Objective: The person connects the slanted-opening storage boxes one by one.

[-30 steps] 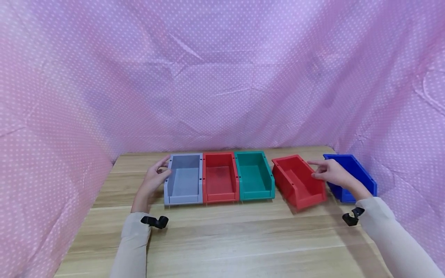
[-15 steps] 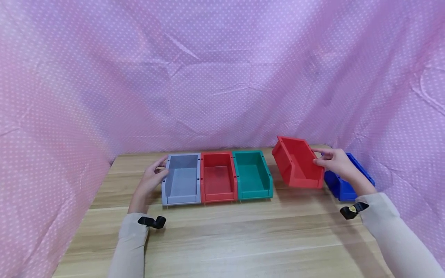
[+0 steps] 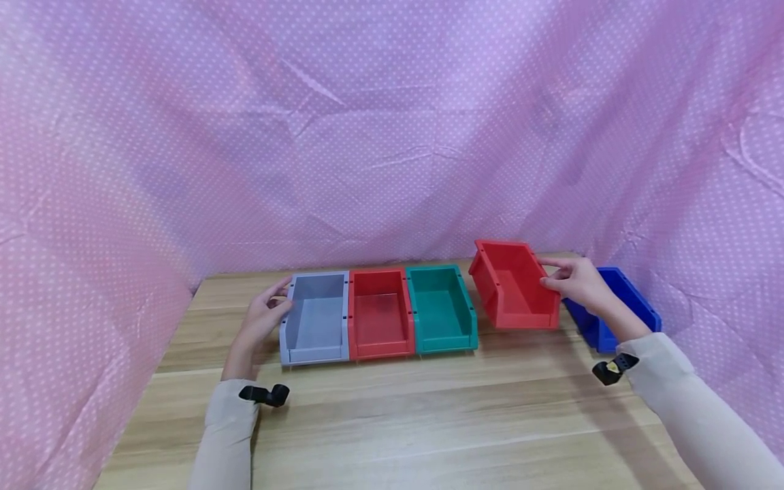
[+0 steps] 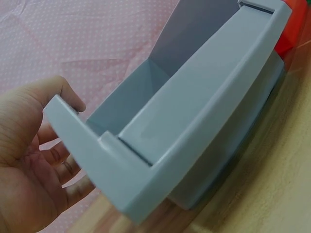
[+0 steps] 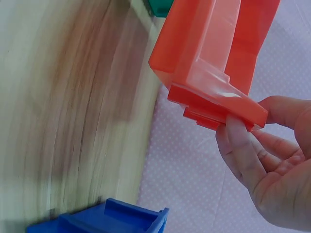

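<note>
Three storage bins stand side by side on the wooden table: a grey bin [image 3: 317, 320], a red bin [image 3: 381, 320] and a green bin [image 3: 439, 306]. My left hand [image 3: 263, 316] holds the grey bin's left side wall. In the left wrist view its thumb hooks over the rim and the fingers lie outside. Right of the green bin, my right hand [image 3: 578, 282] grips a second red bin [image 3: 514, 286] by its right wall. That bin is tilted and raised off the table, apart from the green one. The right wrist view shows thumb and fingers pinching its side wall [image 5: 233, 104].
A blue bin [image 3: 625, 299] sits at the right end of the table, partly behind my right hand and wrist. Pink dotted cloth [image 3: 392, 136] hangs behind the table and on both sides. Bare wooden tabletop [image 3: 416, 415] lies in front of the bins.
My right hand has lifted the second red bin up off the table, then shifted it slightly left towards the green bin. My left hand has stayed at the grey bin.
</note>
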`<state>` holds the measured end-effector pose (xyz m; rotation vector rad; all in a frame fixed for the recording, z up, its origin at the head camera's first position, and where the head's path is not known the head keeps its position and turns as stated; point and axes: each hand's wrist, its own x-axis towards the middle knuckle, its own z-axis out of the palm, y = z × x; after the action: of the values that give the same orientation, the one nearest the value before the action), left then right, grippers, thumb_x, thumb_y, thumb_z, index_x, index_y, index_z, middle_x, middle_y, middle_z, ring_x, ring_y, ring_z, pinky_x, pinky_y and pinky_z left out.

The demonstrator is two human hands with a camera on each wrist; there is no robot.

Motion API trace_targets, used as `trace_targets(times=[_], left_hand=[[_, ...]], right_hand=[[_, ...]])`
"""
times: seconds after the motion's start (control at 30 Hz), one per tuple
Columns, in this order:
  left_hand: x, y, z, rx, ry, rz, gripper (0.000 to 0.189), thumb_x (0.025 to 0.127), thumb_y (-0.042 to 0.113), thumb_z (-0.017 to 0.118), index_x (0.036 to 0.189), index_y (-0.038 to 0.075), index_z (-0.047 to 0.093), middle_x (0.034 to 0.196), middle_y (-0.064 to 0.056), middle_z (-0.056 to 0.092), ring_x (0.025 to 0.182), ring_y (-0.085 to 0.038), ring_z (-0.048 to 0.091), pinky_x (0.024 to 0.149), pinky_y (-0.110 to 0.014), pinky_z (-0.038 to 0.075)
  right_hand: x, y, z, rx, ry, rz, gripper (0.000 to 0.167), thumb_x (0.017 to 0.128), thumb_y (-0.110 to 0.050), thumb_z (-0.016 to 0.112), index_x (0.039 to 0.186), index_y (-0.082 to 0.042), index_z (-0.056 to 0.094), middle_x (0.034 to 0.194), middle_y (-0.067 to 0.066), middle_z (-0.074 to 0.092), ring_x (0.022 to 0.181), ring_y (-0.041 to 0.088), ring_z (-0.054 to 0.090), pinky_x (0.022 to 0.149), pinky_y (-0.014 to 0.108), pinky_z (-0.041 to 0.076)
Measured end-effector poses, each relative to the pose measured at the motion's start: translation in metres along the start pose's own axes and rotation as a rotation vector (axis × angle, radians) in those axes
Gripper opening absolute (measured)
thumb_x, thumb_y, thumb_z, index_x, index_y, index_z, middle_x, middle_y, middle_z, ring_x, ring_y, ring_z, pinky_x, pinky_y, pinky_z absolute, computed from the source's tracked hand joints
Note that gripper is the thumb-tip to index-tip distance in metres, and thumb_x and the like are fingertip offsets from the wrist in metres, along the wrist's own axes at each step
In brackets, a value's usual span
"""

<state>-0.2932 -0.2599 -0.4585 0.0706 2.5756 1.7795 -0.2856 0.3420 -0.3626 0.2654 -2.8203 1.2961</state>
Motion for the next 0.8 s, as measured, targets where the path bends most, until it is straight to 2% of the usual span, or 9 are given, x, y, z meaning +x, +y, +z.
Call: trace_targets(times=[0.17, 0.33, 0.53, 0.6, 0.67, 0.8], left_hand=[[0.0, -0.005, -0.005, 0.042, 0.031, 0.02, 0.059, 0.1, 0.008, 0.054, 0.157, 0.01, 0.04, 0.134, -0.021, 0.049, 0.093, -0.009, 0.049, 0.073, -0.017, 0.044], [-0.001, -0.005, -0.008, 0.048, 0.024, 0.033, 0.059, 0.1, 0.008, 0.055, 0.157, 0.011, 0.04, 0.134, -0.022, 0.049, 0.091, -0.01, 0.049, 0.071, -0.018, 0.044], [0.0, -0.007, -0.008, -0.006, 0.005, 0.011, 0.062, 0.099, 0.007, 0.054, 0.158, 0.013, 0.037, 0.134, -0.019, 0.047, 0.088, -0.006, 0.05, 0.071, -0.018, 0.046], [-0.001, -0.003, -0.009, -0.013, -0.003, -0.006, 0.062, 0.099, 0.006, 0.053, 0.159, 0.011, 0.036, 0.135, -0.018, 0.047, 0.089, -0.006, 0.05, 0.072, -0.018, 0.046], [-0.006, 0.008, -0.009, -0.023, -0.012, -0.021, 0.063, 0.099, 0.005, 0.053, 0.159, 0.009, 0.035, 0.135, -0.02, 0.046, 0.089, -0.006, 0.05, 0.071, -0.018, 0.046], [-0.01, 0.015, -0.01, -0.028, -0.021, -0.026, 0.062, 0.099, 0.004, 0.052, 0.159, 0.008, 0.034, 0.135, -0.021, 0.046, 0.086, -0.006, 0.049, 0.069, -0.018, 0.044]], right_hand=[[0.0, -0.003, 0.008, -0.014, 0.026, -0.038, 0.05, 0.088, 0.003, 0.07, 0.134, 0.015, 0.056, 0.084, 0.029, 0.073, 0.067, -0.002, 0.065, 0.056, 0.021, 0.051], [0.0, -0.003, 0.016, -0.065, 0.015, 0.016, 0.05, 0.092, -0.002, 0.07, 0.138, 0.01, 0.056, 0.09, 0.028, 0.074, 0.067, 0.003, 0.067, 0.059, 0.022, 0.055], [0.0, -0.007, 0.022, -0.072, -0.004, 0.047, 0.051, 0.094, -0.003, 0.068, 0.141, 0.009, 0.053, 0.094, 0.03, 0.074, 0.072, 0.017, 0.073, 0.062, 0.023, 0.058], [0.0, -0.009, 0.023, -0.074, -0.006, 0.052, 0.051, 0.094, -0.003, 0.068, 0.142, 0.009, 0.053, 0.094, 0.03, 0.074, 0.073, 0.019, 0.073, 0.062, 0.023, 0.058], [0.0, -0.009, 0.024, -0.083, -0.005, 0.05, 0.051, 0.094, -0.003, 0.068, 0.142, 0.009, 0.053, 0.094, 0.029, 0.074, 0.073, 0.02, 0.073, 0.062, 0.023, 0.058], [0.002, -0.009, 0.027, -0.111, 0.002, 0.033, 0.051, 0.093, -0.003, 0.069, 0.14, 0.009, 0.055, 0.092, 0.027, 0.074, 0.069, 0.014, 0.071, 0.06, 0.022, 0.056]])
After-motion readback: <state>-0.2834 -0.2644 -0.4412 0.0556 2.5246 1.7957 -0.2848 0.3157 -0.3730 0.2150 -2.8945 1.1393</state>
